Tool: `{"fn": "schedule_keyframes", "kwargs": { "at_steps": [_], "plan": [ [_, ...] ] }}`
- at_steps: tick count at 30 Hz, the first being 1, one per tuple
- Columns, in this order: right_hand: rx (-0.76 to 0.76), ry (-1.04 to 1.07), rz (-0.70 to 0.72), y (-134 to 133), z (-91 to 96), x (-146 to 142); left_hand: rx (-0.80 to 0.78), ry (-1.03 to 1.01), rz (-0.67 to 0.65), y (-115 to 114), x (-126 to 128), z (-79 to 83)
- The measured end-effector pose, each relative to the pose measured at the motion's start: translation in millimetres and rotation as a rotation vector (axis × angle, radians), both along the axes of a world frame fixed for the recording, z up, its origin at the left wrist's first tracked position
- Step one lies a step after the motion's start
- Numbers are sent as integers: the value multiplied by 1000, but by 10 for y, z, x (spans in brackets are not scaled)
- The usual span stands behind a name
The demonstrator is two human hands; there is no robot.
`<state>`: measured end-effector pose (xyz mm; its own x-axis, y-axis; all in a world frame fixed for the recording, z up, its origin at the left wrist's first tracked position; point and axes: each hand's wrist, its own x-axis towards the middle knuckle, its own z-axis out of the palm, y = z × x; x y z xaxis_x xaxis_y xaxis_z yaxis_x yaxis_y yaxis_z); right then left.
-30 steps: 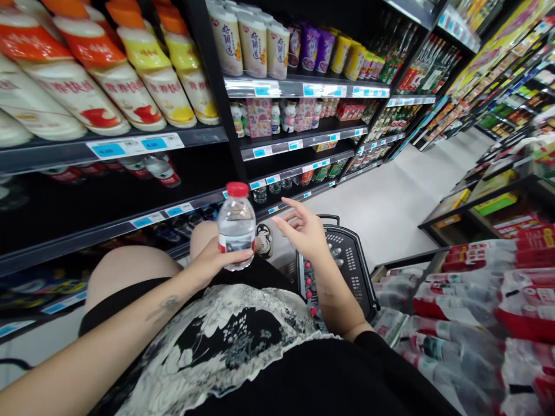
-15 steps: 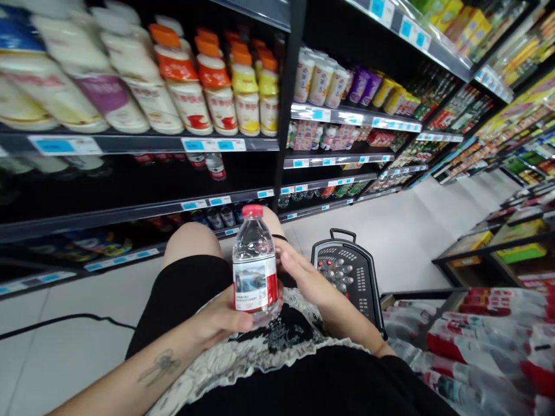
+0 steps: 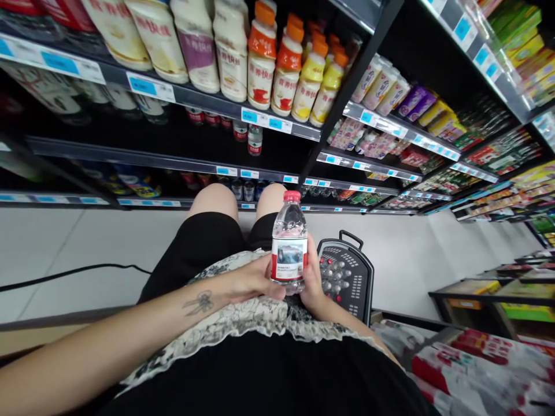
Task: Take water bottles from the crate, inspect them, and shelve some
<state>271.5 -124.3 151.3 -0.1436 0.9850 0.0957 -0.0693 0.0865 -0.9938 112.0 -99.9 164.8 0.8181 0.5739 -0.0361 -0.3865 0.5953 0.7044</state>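
A clear plastic water bottle (image 3: 289, 248) with a red cap and a red-and-white picture label stands upright above my lap. From the left, my left hand (image 3: 260, 278) grips its lower part, thumb across the front near the base. My right hand (image 3: 313, 277) closes around the bottle's right side, its fingers partly hidden behind it. Beyond my knees, a few similar small bottles (image 3: 255, 140) stand on a mostly dark shelf. On the floor to my right sits a black shopping basket (image 3: 367, 277) holding several small bottles with red or clear tops.
Ahead runs a black shelf rack (image 3: 173, 147) with price tags; milk drink bottles (image 3: 260, 63) line its upper level. Red-wrapped bottle packs (image 3: 472, 370) are stacked at lower right, near a low display table (image 3: 468, 300). A black cable (image 3: 99, 267) crosses the floor at left.
My right hand, formerly apart with its fingers raised beside the bottle, now holds its right side. The bottle appears farther right and a bit higher as the view turned.
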Motion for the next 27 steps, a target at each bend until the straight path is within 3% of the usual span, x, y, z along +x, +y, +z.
{"fn": "schedule_keyframes", "kwargs": {
  "at_steps": [4, 10, 18, 27],
  "plan": [
    [27, -39, -58, 6, -55, -8, 23, -15, -19, -5, -14, -16],
    [90, 40, -28, 23, -6, 14, 15, -23, 10, -21, 15, -52],
    [88, -135, -82, 25, 82, 53, 96, 145, 428, -93, 155, 31],
    [141, -173, -231, 31, 32, 31, 232, 109, 440, -74, 118, -35]
  ]
}}
